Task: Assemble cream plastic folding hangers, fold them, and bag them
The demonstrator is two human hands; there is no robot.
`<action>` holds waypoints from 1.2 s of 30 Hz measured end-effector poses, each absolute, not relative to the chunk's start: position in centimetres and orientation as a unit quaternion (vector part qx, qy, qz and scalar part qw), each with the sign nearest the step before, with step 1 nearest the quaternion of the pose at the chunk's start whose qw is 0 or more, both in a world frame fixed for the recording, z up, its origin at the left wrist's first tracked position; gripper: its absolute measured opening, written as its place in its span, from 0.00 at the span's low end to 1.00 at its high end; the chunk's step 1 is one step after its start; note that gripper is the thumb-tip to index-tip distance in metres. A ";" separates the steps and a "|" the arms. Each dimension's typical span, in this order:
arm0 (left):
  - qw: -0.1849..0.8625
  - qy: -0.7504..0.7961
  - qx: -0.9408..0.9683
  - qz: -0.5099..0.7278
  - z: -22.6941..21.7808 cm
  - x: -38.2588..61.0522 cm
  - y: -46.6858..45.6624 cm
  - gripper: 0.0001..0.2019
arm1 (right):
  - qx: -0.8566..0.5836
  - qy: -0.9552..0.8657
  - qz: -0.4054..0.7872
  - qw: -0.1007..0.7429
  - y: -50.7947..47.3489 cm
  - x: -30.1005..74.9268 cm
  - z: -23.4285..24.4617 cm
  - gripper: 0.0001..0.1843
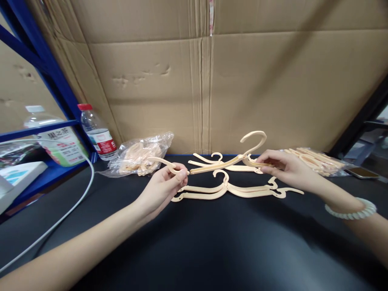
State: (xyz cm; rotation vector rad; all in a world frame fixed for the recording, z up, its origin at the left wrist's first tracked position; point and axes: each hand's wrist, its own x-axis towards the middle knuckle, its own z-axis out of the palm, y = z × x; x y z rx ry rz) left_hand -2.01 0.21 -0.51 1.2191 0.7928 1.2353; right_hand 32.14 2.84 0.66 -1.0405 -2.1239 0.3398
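Where cardboard (pixel 145 81) stands along the back edge of the black bench (pixel 194 242), the left hand (pixel 165 184) and right hand (pixel 281 165) reach in from either side, facing each other above its middle. One pale hanger (pixel 212 166) is held between them, its long axis roughly following the back edge, its hook (pixel 265 139) pointing up with the tip turned left; the right fingers (pixel 269 156) grip its right end. Below, more hanger parts (pixel 203 196) lie in two groups. Two plastic bags (pixel 139 157) rest by the back edge, one bottle (pixel 101 136) toward its left corner, one phone (pixel 362 173) toward its right. The left fingers (pixel 181 175) pinch one small curved piece (pixel 163 161) at the hanger's left end.
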 end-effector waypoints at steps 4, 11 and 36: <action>0.630 0.323 0.498 0.501 -0.2 -2.0 -0.1 0.13 | -0.405 -0.825 0.138 0.368 2.9 32.3 0.5 0.18; 0.695 0.298 0.457 0.468 0.0 -1.8 -0.3 0.14 | -0.392 -0.835 0.125 0.366 2.9 32.2 0.6 0.14; 0.679 0.376 0.422 0.468 -0.7 -1.6 -0.6 0.10 | -0.370 -0.856 0.045 0.360 2.4 31.4 0.1 0.09</action>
